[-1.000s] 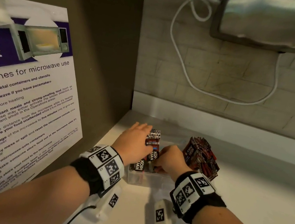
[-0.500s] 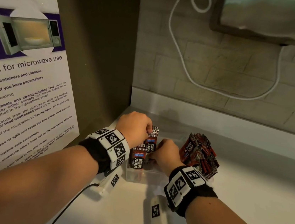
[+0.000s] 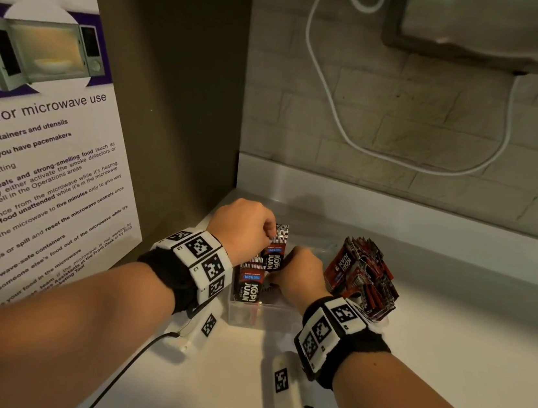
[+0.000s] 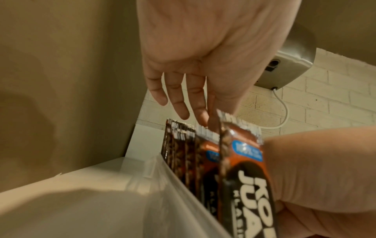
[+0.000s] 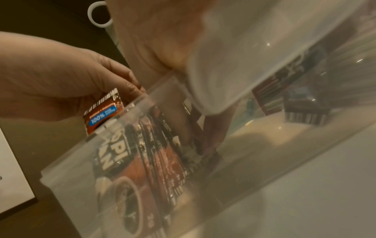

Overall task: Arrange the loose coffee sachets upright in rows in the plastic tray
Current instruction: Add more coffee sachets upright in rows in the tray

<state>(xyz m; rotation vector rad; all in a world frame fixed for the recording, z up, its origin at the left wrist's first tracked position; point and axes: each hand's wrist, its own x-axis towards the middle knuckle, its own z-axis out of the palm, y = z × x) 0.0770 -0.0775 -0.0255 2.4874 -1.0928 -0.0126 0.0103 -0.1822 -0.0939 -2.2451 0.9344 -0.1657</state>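
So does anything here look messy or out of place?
Yes: a bundle of sachets leans tilted at the right end of the plastic tray, fanned out unevenly, unlike the upright sachets at its left end.

Bare forearms; each wrist wears a black band [image 3: 170, 276] carrying white blocks printed with black square markers.

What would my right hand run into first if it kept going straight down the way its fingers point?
Probably the floor of the plastic tray. The right hand reaches down inside it beside the upright sachets, fingertips already low. Depth through the clear wall is blurry, so loose sachets lying there could come first.
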